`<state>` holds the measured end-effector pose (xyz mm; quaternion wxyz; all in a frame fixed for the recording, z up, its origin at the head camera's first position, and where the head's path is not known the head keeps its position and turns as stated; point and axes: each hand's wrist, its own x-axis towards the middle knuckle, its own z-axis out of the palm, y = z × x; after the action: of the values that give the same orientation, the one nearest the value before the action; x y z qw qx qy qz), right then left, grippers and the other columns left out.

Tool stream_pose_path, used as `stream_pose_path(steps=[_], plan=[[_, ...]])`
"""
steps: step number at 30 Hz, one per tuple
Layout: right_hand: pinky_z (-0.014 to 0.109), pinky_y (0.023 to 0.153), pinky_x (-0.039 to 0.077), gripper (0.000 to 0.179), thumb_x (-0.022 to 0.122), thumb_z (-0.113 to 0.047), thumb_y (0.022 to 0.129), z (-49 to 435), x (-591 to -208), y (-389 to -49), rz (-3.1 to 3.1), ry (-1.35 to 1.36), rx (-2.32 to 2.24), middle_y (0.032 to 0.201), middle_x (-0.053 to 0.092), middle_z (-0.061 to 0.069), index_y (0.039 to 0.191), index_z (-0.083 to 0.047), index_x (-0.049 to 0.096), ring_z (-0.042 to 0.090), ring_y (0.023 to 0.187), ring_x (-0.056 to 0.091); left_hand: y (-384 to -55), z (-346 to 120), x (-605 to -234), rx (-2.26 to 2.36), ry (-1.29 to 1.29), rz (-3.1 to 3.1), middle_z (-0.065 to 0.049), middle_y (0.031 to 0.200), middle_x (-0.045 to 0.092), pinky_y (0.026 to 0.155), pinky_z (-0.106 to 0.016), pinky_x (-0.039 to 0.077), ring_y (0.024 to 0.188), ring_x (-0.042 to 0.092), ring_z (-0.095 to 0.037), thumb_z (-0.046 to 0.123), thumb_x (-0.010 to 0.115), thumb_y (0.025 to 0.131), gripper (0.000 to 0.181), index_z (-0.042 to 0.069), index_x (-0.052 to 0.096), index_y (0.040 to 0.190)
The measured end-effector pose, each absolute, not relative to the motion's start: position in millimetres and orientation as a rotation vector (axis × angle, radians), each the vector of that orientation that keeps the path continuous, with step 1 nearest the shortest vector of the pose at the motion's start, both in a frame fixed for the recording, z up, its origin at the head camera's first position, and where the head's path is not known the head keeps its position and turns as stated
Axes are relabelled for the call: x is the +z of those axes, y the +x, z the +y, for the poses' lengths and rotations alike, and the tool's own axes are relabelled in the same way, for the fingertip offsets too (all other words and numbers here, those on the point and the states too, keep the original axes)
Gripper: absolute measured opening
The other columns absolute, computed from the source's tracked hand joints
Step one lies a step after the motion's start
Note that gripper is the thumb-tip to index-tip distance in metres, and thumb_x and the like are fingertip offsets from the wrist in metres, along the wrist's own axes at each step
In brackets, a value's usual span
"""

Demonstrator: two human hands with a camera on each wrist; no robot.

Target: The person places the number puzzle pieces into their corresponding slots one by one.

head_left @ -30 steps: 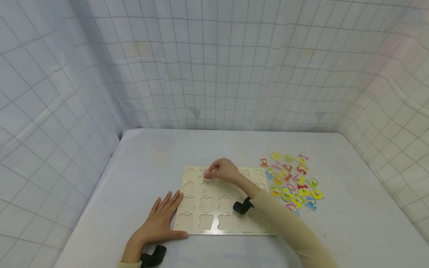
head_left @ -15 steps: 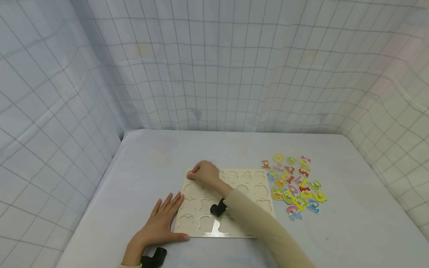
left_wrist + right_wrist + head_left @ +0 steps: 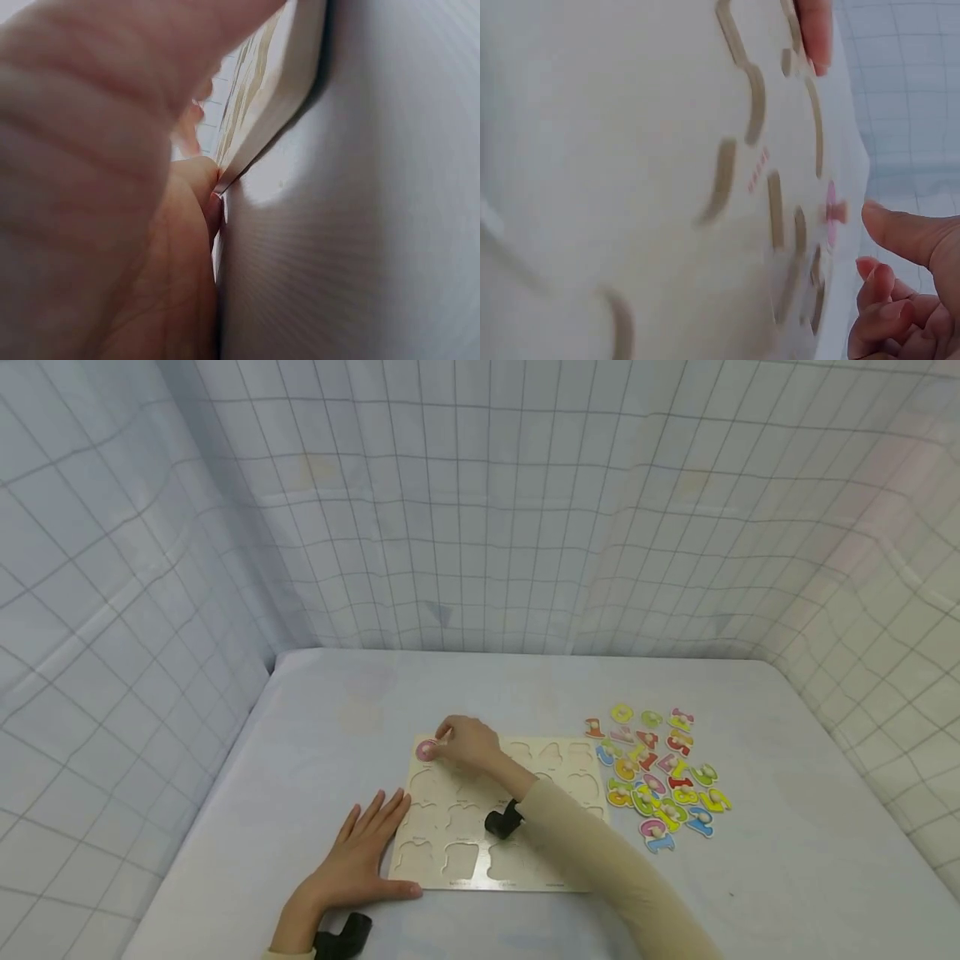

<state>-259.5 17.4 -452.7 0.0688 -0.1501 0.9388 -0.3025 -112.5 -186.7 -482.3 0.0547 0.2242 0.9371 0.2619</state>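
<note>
A pale wooden puzzle board (image 3: 487, 827) with rows of shaped recesses lies on the white table. At its far left corner sits a round pink knobbed puzzle piece (image 3: 426, 751). Beside that piece hovers my right hand (image 3: 472, 747), thumb and fingers bent and holding nothing. The right wrist view shows a gap between the thumb (image 3: 900, 229) and the knob (image 3: 838, 212). My left hand (image 3: 363, 852) lies spread flat on the table, its index fingertip and thumb at the board's left and near edges. In the left wrist view its palm (image 3: 172, 285) lies alongside the board's edge (image 3: 277, 105).
Several colourful number-shaped knobbed pieces (image 3: 656, 768) are strewn to the right of the board, some overlapping. White gridded cloth (image 3: 480, 527) hangs behind the table and at both sides. A tiny dark speck (image 3: 732, 894) is on the table at the near right.
My right hand carried the pink piece left to the board's far left corner, let go of it and drew back slightly right. The left hand has stayed in place.
</note>
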Motion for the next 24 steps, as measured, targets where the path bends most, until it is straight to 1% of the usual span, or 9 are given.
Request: stream_pose_path(steps=[4, 7, 11, 17, 20, 24], plan=[[0.028, 0.053, 0.045, 0.028, 0.068, -0.038, 0.086, 60.3, -442.8, -270.5, 2.8, -0.417, -1.02, 0.08, 0.061, -0.002, 0.099, -0.013, 0.068, 0.014, 0.066, 0.056, -114.7, -185.3, -484.8, 0.8, 0.693, 2.849, -0.009, 0.155, 0.021, 0.111, -0.053, 0.0, 0.142, 0.009, -0.033, 0.072, 0.07, 0.063, 0.118, 0.006, 0.026, 0.15], [0.03, 0.056, 0.045, 0.031, 0.068, -0.038, 0.087, 99.5, -439.4, -280.6, 2.766, -0.319, -1.093, 0.083, 0.061, 0.001, 0.1, -0.01, 0.068, 0.017, 0.068, 0.056, -114.8, -185.9, -487.3, 0.795, 0.699, 2.87, -0.009, 0.155, 0.022, 0.111, -0.052, 0.0, 0.142, 0.01, -0.033, 0.073, 0.07, 0.062, 0.118, 0.006, 0.026, 0.15], [0.032, 0.063, 0.045, 0.038, 0.07, -0.038, 0.085, 149.7, -441.1, -290.6, 2.758, -0.201, -1.148, 0.09, 0.06, 0.006, 0.103, -0.005, 0.066, 0.02, 0.073, 0.055, -114.1, -187.2, -489.5, 0.814, 0.694, 2.89, -0.01, 0.155, 0.023, 0.111, -0.051, 0.001, 0.142, 0.011, -0.034, 0.072, 0.071, 0.061, 0.119, 0.006, 0.028, 0.15], [0.031, 0.061, 0.049, 0.044, 0.073, -0.04, 0.082, 209.3, -453.7, -296.4, 2.764, -0.018, -1.125, 0.094, 0.061, 0.01, 0.104, -0.004, 0.063, 0.02, 0.068, 0.056, -114.4, -187.0, -488.1, 0.817, 0.679, 2.851, -0.009, 0.155, 0.021, 0.111, -0.053, 0.0, 0.142, 0.009, -0.034, 0.072, 0.07, 0.062, 0.118, 0.006, 0.026, 0.15], [0.033, 0.066, 0.052, 0.046, 0.074, -0.039, 0.082, 225.2, -459.1, -295.8, 2.739, 0.054, -1.123, 0.091, 0.064, 0.009, 0.104, -0.001, 0.062, 0.019, 0.067, 0.06, -114.2, -188.1, -487.1, 0.808, 0.663, 2.853, -0.009, 0.155, 0.022, 0.111, -0.053, 0.0, 0.142, 0.009, -0.034, 0.072, 0.071, 0.062, 0.118, 0.006, 0.026, 0.15], [0.038, 0.076, 0.049, 0.041, 0.073, -0.035, 0.084, 236.0, -460.7, -291.1, 2.763, 0.059, -1.071, 0.079, 0.067, 0.006, 0.102, 0.001, 0.063, 0.019, 0.071, 0.063, -113.7, -188.6, -487.8, 0.808, 0.658, 2.858, -0.009, 0.155, 0.022, 0.111, -0.052, 0.0, 0.142, 0.009, -0.033, 0.072, 0.071, 0.061, 0.119, 0.007, 0.026, 0.15]])
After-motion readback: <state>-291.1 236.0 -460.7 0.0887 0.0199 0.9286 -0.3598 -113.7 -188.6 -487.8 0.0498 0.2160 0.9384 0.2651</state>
